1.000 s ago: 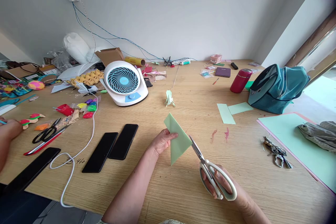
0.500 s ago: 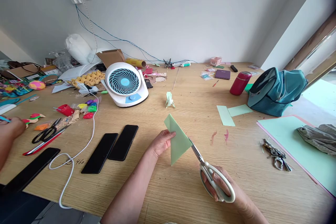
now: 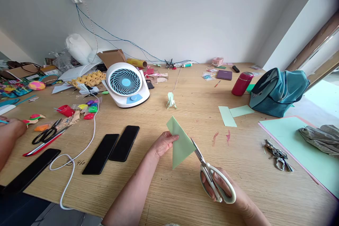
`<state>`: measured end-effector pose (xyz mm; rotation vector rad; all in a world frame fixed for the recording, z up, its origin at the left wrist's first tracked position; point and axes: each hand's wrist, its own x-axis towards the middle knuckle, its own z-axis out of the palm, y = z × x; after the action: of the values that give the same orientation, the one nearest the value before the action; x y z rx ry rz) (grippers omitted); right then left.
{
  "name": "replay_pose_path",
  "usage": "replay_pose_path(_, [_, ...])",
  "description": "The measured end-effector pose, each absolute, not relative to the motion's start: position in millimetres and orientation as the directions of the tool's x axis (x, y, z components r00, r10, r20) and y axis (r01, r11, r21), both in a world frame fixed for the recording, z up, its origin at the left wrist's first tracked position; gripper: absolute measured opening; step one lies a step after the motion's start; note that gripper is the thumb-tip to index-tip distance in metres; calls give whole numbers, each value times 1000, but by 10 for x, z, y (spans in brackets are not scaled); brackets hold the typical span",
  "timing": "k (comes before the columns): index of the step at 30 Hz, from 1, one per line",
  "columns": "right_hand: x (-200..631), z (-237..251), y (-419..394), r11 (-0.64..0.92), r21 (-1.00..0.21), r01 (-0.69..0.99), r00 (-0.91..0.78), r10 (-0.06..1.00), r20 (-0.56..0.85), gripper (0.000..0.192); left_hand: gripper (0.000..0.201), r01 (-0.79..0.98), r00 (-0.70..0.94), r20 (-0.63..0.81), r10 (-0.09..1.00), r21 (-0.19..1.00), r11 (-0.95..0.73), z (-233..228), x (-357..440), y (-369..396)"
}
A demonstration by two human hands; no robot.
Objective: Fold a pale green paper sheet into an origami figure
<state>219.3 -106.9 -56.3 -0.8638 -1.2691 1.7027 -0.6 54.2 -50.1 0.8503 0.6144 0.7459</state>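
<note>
While pinched at its left edge by left hand [image 3: 164,143]: folded green paper [image 3: 181,143], light, floppy, creasable; right hand [image 3: 225,188] grips white scissors [image 3: 212,174], blades seemingly parted.

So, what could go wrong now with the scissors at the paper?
The left hand pinches the folded green paper close to where the scissors blades meet its edge, so a thumb may be nicked. The paper is held at one side only; it may twist and the cut run crooked.
</note>
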Motion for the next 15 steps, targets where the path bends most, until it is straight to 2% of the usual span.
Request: replay_pose_path(15, [2183, -549, -1066, -122, -975, -184, -394, 918, -41, 53, 37, -301, 615, -177, 768, 848, 436, -537, -2, 538])
